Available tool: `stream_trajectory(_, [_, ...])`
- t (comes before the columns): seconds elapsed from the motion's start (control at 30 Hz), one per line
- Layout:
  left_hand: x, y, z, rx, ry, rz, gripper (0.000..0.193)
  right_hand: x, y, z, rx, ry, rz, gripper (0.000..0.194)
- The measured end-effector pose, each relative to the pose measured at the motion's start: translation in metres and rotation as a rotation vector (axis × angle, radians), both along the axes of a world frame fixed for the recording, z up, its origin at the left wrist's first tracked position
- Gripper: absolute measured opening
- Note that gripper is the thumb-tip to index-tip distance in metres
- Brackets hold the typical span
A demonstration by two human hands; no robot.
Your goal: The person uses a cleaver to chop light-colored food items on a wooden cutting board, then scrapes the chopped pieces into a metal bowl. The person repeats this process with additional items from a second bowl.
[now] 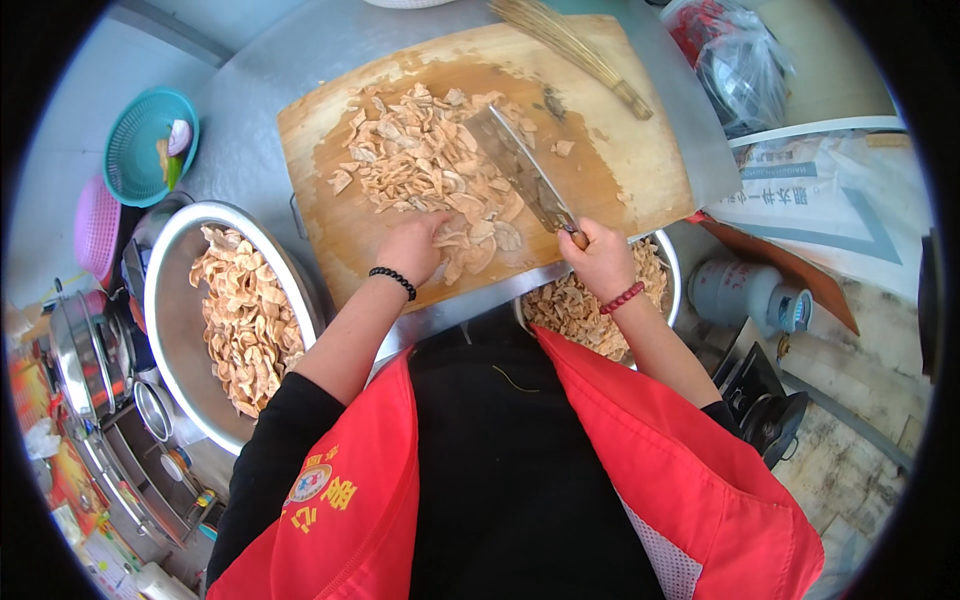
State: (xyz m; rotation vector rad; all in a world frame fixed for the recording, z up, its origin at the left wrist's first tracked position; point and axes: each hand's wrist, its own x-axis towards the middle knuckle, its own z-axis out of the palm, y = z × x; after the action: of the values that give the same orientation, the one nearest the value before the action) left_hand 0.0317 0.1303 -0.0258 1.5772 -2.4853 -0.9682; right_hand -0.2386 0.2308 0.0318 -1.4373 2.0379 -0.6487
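My right hand grips the wooden handle of a Chinese cleaver, its broad blade angled up and left over the cutting board. Thin tan slices of food are heaped on the wooden cutting board, partly behind the blade. At the near edge of this heap, my left hand is closed around some larger slices; its fingertips are partly hidden. To the left stands a large metal basin holding similar curled pieces. Another metal bowl with smaller cut pieces sits below the board, partly under my right forearm.
A straw brush lies on the board's far right. The metal table carries the board. A teal basket holds an onion piece. At right are a gas cylinder, a burner stove and a plastic bag.
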Motion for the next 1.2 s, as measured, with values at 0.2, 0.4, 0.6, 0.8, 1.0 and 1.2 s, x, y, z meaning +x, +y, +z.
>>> stream_trajectory(0.2, [-0.004,-0.004,0.002,-0.166,-0.092,-0.004,0.027,-0.001,0.005,-0.004,-0.009,-0.003,-0.027,0.027])
stream_trajectory(0.4, [0.005,-0.013,0.004,-0.116,0.012,0.004,0.014,0.001,0.009,-0.002,0.011,-0.017,-0.043,0.027])
stream_trajectory(0.6, [0.023,-0.014,0.017,0.173,0.133,0.226,0.028,0.002,0.011,0.001,0.036,-0.017,-0.047,0.025])
stream_trajectory(0.8, [-0.002,0.018,0.007,0.327,0.086,0.087,0.039,0.005,0.013,0.001,0.029,-0.019,-0.043,0.025])
stream_trajectory(1.0, [-0.011,0.032,-0.008,0.056,0.049,0.089,0.028,0.006,0.018,-0.003,0.024,-0.028,-0.042,0.025])
stream_trajectory(1.2, [-0.013,0.032,-0.004,0.099,0.139,0.112,0.019,0.006,0.026,-0.01,-0.069,0.001,-0.03,0.025])
